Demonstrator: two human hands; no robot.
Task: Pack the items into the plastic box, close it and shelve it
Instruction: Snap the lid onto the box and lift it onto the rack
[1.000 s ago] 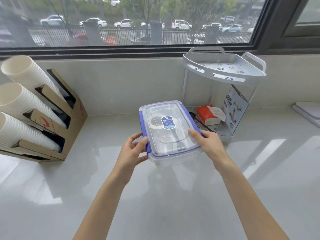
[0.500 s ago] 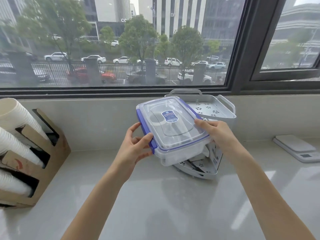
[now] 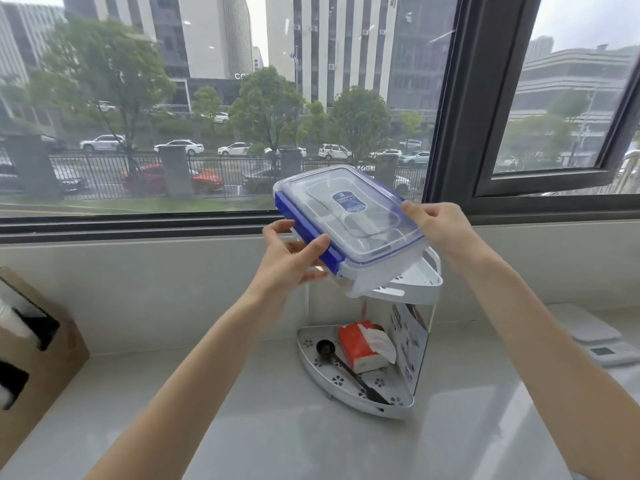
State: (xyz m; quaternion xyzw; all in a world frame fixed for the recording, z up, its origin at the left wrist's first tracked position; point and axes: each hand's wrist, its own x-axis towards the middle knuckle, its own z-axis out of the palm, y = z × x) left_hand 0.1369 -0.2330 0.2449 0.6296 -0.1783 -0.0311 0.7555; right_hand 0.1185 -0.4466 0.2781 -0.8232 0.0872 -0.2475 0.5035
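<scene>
In the head view, the clear rectangular plastic box with a blue-clipped lid [image 3: 349, 230] is closed and held tilted in the air, its lower corner over the top tier of the white two-tier corner shelf [image 3: 420, 289]. The left hand [image 3: 289, 259] has its grip clamped on the box's blue edge at nine o'clock; the right hand [image 3: 438, 225] clamps the three o'clock edge. On the shelf's bottom tier, resting on the pale grey table [image 3: 277, 427], lie a red tissue pack [image 3: 363, 346] and a black spoon [image 3: 346, 367].
</scene>
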